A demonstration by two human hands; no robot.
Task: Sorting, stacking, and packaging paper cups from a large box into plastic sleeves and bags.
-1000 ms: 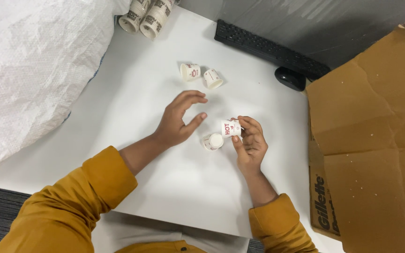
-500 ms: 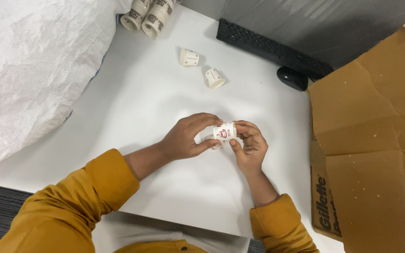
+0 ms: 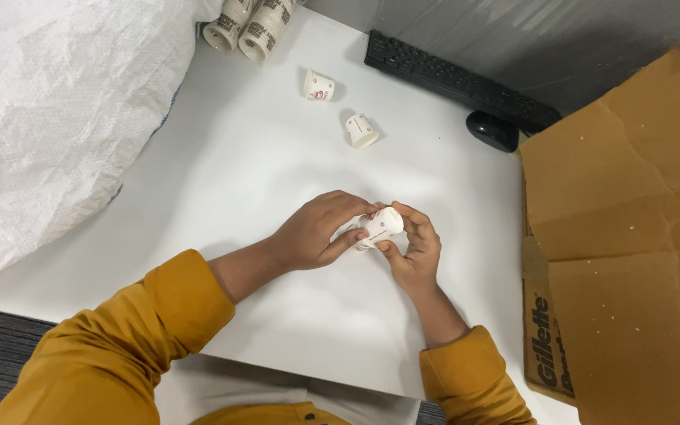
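Both my hands meet over the middle of the white table (image 3: 245,157). My left hand (image 3: 316,230) and my right hand (image 3: 415,248) together grip small white paper cups with red print (image 3: 381,227), held on their side between the fingertips. It looks like two cups pushed into each other, though fingers hide the joint. Two more small paper cups lie loose farther back: one (image 3: 319,85) on its side, one (image 3: 361,131) tipped with its mouth toward me.
Two stacks of paper cups (image 3: 252,22) lie at the back left beside a large white woven sack (image 3: 49,110). A black keyboard (image 3: 458,79) and a black mouse (image 3: 493,130) sit at the back. A flattened brown cardboard box (image 3: 631,236) covers the right side.
My left hand picked up the cup that lay on the table by my right hand and brought it to the cup in my right hand. Both hands now hold them together.
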